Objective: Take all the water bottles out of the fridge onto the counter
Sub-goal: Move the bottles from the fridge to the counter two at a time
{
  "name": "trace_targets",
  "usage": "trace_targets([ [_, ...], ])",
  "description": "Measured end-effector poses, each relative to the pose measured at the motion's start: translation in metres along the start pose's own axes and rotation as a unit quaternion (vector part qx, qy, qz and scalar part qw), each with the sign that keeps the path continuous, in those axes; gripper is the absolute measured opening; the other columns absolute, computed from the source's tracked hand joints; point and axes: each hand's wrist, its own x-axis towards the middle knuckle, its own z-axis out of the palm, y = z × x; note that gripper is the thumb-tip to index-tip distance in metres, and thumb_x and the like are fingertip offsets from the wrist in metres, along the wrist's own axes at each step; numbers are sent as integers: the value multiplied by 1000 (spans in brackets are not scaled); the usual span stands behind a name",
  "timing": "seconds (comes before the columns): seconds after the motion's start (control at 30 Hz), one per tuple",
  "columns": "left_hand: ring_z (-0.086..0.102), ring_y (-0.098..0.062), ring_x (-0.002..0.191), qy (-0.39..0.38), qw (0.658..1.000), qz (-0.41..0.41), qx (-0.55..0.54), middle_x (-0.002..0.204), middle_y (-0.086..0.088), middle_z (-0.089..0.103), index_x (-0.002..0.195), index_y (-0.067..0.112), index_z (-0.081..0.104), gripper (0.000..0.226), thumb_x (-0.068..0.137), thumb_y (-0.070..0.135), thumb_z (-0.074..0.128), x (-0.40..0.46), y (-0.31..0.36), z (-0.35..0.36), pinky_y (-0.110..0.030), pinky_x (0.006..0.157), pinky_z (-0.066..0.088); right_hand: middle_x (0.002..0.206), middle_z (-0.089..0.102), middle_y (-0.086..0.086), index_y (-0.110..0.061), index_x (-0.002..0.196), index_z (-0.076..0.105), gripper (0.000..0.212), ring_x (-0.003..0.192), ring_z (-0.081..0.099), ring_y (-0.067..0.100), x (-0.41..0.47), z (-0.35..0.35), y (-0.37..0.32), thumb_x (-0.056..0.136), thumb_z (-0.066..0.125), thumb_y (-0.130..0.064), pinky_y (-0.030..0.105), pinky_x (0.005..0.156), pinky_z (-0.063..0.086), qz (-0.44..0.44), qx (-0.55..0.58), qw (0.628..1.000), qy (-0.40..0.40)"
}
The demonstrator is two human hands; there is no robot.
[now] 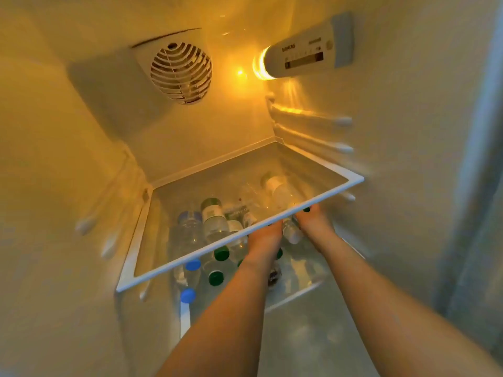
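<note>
Several clear water bottles stand and lie on a fridge shelf beneath a glass shelf [152, 272]. Two have blue caps [193, 265], others green caps [221, 253]. Some bottles show through the glass, such as a white-labelled one [213, 219]. My left hand [265, 239] and my right hand [313, 223] both reach in under the glass shelf's front rim, among the bottles. A small bottle [292, 235] lies between the two hands. The rim hides the fingers of both hands, so what they touch is unclear.
The fridge's side walls close in left and right, with shelf rails [344, 148] on the right wall. A round fan grille [181, 73] and a lit control panel [302, 55] sit high up. The lower shelf's front edge [294, 297] lies under my forearms.
</note>
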Motion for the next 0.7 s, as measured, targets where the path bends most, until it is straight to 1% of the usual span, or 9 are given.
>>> trace_targets([
  [0.07, 61, -30, 92, 2, 1000, -6, -10, 101, -13, 62, 89, 18, 57, 34, 99, 48, 47, 6, 3, 5, -40, 79, 50, 121, 63, 2, -28, 131, 51, 74, 107, 62, 26, 12, 3, 3, 68, 49, -67, 50, 91, 52, 9, 17, 1000, -3],
  [0.2, 51, -27, 76, 14, 998, -20, -64, 90, -12, 58, 76, 19, 52, 30, 96, 42, 54, 9, 6, 10, -40, 71, 47, 114, 65, 3, -25, 128, 52, 56, 100, 62, 26, 0, 0, -3, 81, 51, -55, 49, 88, 53, 14, 43, 999, 18],
  [0.27, 56, -28, 82, 35, 997, -20, -73, 93, -10, 60, 81, 20, 55, 26, 94, 42, 55, 5, 7, 11, -41, 82, 55, 104, 65, 3, -20, 119, 55, 42, 94, 62, 26, -15, -3, -4, 87, 53, -47, 47, 85, 53, 9, 69, 996, 55],
  [0.33, 59, -29, 95, 52, 994, -23, -94, 96, -5, 59, 85, 24, 54, 25, 91, 48, 57, -6, 5, 11, -45, 93, 53, 97, 63, 4, -15, 112, 55, 33, 90, 61, 25, -30, -8, -1, 90, 59, -40, 42, 78, 52, 6, 114, 989, 95],
  [0.37, 59, -29, 97, 58, 992, -24, -111, 96, -4, 59, 87, 26, 54, 25, 89, 51, 57, -14, 2, 11, -44, 92, 53, 96, 62, 3, -13, 109, 55, 32, 89, 60, 24, -38, -10, 1, 90, 61, -39, 38, 74, 50, 2, 138, 984, 112],
  [0.43, 61, -28, 90, 82, 990, -15, -110, 92, -5, 63, 92, 24, 59, 33, 86, 56, 52, -29, -7, 11, -39, 80, 52, 91, 59, 0, -14, 103, 54, 29, 85, 58, 20, -58, -16, 3, 90, 64, -38, 32, 68, 43, -5, 168, 975, 147],
  [0.47, 60, -27, 85, 101, 990, -8, -96, 87, -5, 63, 90, 22, 61, 36, 87, 55, 49, -38, -11, 10, -38, 78, 50, 88, 59, -3, -14, 100, 55, 27, 84, 57, 19, -68, -19, 4, 90, 65, -37, 31, 68, 42, -11, 181, 970, 162],
  [0.57, 56, -28, 88, 154, 983, -1, -103, 85, -3, 58, 80, 21, 54, 33, 93, 51, 47, -65, -19, 6, -41, 89, 48, 85, 59, -7, -14, 98, 58, 23, 83, 57, 17, -98, -27, 7, 90, 66, -34, 31, 75, 44, -28, 225, 953, 199],
  [0.7, 59, -26, 85, 187, 956, -8, -227, 94, -7, 64, 101, 13, 62, 41, 92, 51, 48, -98, -32, -2, -41, 84, 48, 81, 60, -7, -10, 95, 60, 19, 71, 55, 1, -130, -38, 6, 90, 67, -27, 9, 62, 38, -69, 252, 931, 253],
])
